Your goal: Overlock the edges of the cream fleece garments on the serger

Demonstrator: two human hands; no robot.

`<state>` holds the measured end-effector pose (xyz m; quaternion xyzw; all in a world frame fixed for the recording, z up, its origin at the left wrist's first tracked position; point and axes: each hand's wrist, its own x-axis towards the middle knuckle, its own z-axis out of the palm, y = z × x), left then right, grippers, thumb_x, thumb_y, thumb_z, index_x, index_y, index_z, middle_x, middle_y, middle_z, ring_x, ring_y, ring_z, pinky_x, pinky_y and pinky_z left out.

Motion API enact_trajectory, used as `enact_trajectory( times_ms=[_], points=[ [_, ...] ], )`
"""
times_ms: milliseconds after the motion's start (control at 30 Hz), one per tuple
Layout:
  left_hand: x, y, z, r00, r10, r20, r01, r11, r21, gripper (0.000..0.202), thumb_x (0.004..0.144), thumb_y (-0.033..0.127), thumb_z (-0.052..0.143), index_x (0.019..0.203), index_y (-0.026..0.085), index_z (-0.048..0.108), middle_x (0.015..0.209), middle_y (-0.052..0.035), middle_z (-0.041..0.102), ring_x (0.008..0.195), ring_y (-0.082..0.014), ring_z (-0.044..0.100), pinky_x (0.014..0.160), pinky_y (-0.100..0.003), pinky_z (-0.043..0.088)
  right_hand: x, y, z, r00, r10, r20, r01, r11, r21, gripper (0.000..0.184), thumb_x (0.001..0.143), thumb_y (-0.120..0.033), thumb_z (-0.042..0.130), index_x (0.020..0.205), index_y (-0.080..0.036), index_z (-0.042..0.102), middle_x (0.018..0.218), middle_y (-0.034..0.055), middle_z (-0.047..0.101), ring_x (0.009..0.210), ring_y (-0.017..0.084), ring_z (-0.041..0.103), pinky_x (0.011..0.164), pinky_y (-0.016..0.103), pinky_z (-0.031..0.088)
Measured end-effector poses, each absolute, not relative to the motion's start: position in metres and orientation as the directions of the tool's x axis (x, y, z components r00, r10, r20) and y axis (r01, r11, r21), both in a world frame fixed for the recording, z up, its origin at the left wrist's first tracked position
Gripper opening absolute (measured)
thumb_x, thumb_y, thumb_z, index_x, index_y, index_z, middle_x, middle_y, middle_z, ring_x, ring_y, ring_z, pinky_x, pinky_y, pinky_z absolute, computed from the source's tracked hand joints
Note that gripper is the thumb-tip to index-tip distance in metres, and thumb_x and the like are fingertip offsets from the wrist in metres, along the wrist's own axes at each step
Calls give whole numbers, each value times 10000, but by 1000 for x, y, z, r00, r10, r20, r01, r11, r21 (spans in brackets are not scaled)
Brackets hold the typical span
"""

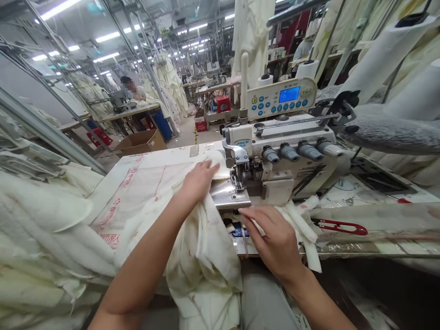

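Left hand (198, 181) lies palm down with its fingers slightly apart, pressing the cream cloth (213, 247) at the left of the metal plate (228, 196). The cloth drapes over the near edge of the counter (161, 158), its upper end beside the sewing machine (240, 133). Right hand (275, 236) is curled at that edge, thumb and forefinger tips close together; whether they pinch anything cannot be told. The step looks like lining up cloth for stitching; the next move seems to call for feeding it flat, fingers clear.
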<state>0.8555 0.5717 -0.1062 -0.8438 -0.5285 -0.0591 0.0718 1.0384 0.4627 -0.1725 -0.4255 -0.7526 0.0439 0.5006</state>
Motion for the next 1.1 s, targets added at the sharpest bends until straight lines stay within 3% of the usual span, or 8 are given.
enact_trajectory(
  times_ms=[133,300,400,533,667,833,933,1100],
  points=[
    [820,526,-129,344,892,292,918,-385,97,667,705,7,394,1347,155,289,1351,-157,412,1182,-245,469,915,-387,448,1030,455,-180,-161,810,564,457,567,-685,174,897,-207,483,1026,-192,599,929,59,634,853,196,563,749,313,417],
    [843,439,-160,129,955,269,810,-258,527,312,779,151,446,1088,196,453,903,-51,636,775,-188,629,673,-300,508,1014,460,-177,-67,987,148,42,151,-988,272,815,-438,580,833,-178,657,651,4,594,605,158,510,546,251,370],
    [875,411,-167,342,893,293,625,-449,639,206,796,227,500,1000,216,520,773,-15,627,644,-143,593,580,-228,475,1014,467,-178,-6,999,53,-163,51,-985,355,785,-501,582,682,-162,589,554,-16,532,525,139,469,478,236,345],
    [884,420,-169,49,867,496,557,-436,707,97,852,267,476,864,193,538,755,-18,570,652,-123,530,599,-222,432,1027,477,-182,118,992,-43,-308,-5,-951,310,803,-485,549,783,-176,562,625,-5,598,558,169,542,494,252,414],
    [875,436,-172,25,981,191,598,-168,784,290,842,446,474,808,168,548,765,-44,571,719,-179,521,647,-278,399,1027,472,-181,215,972,-94,-367,-9,-930,283,778,-461,576,804,-179,581,696,11,640,620,192,586,509,254,449],
    [872,434,-171,170,984,46,25,-51,998,425,797,521,518,1059,186,538,882,-38,591,801,-162,527,755,-257,413,1020,424,-191,173,975,-139,-342,-73,-937,280,750,-437,630,827,-168,631,743,33,664,686,223,611,558,262,475],
    [867,428,-167,97,991,-94,-79,102,992,377,773,467,590,1024,195,519,632,37,486,562,-82,422,546,-175,359,1031,397,-197,61,989,-134,-219,-117,-969,305,796,-447,572,864,-157,640,791,62,670,712,246,617,576,283,479],
    [860,410,-152,18,993,-117,36,116,993,257,803,432,568,828,187,496,545,74,341,479,-48,252,446,-158,230,1040,391,-177,96,913,397,412,326,-851,427,777,-408,590,1142,-194,528,1188,97,527,1097,296,471,916,365,379]
  ],
)
